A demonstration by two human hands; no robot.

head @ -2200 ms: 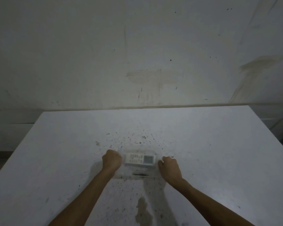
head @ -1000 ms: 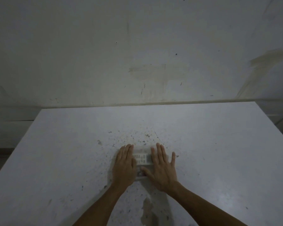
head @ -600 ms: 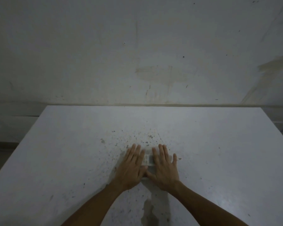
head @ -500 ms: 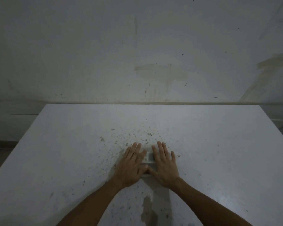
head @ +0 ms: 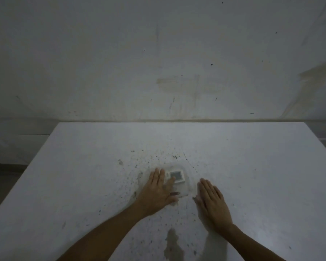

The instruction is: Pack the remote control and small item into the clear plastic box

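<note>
The right hand [head: 212, 201] has lifted off the clear plastic box [head: 169, 182] — flat, fingers open, on the desk [head: 252, 166]. Left hand [head: 157, 189] stays pressing, fingers spread; remote control [head: 176, 177] inside — lid likely seated.

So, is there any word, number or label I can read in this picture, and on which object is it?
None can be read.
Remote control in the clear plastic box: its grey display and keys show no legible characters, too small and blurred.
Table and wall: only stains and specks, no text.
</note>
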